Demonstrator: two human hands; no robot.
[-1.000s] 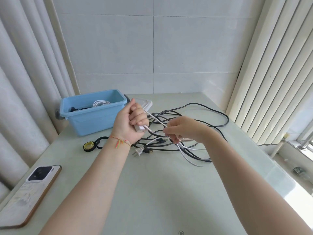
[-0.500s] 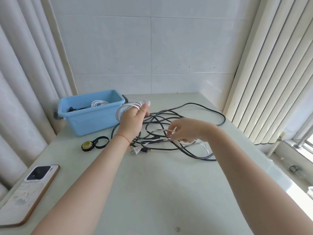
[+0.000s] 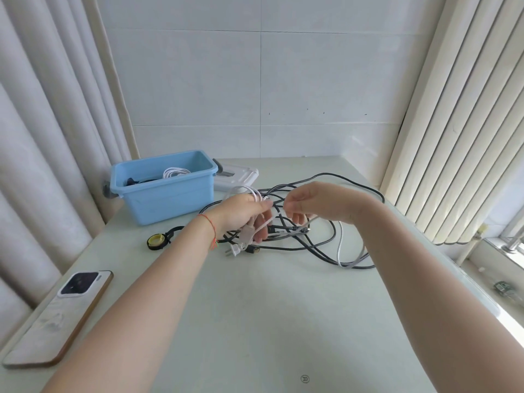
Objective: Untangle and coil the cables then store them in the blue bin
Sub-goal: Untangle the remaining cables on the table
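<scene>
White tiled walls and pale curtains enclose a pale green bench (image 3: pixel 255 321), blue bin (image 3: pixel 163 191) left of the hands, black cables (image 3: pixel 320 242) beneath them, left hand (image 3: pixel 243 215) and right hand (image 3: pixel 314 201) gripping a white cable (image 3: pixel 256 195).

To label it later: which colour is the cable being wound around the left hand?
White, looped on the left hand; the head view shows it.

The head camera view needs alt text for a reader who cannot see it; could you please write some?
Both hands coil a white cable above a table: the left hand holds the loops and the right hand pinches the loose strand. Tangled black cables lie beneath, and a blue bin already holding cables stands at the back left.
</scene>
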